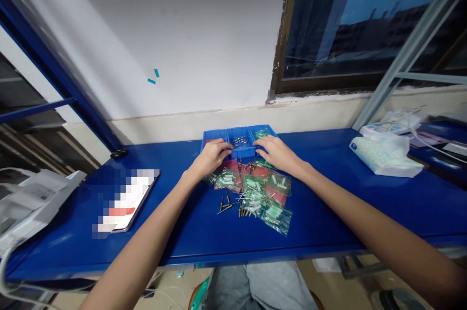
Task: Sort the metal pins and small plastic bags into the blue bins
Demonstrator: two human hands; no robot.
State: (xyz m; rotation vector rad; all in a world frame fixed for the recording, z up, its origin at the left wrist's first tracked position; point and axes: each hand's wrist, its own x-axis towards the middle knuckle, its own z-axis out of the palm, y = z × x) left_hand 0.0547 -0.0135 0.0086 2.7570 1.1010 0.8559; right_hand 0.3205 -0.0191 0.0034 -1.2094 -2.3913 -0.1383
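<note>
Gripping the hard plastic blue tray (239, 140) (3 square compartments) — left hand (213, 153), right hand (274, 150) — near desk's (328, 212) far edge, crinkly bags (255, 191) just behind.

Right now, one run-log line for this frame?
left hand: on blue tray front edge | right hand: on tray front edge | small bags, loose pins: on bench before tray

Both hands (245, 154) rest on the blue tray (239, 140) above scattered bags (255, 191).

Bright, even overhead light mirrors in the dark window (365, 18); wide-angle bending warps the edges, glare sheens the bench (328, 212).
</note>
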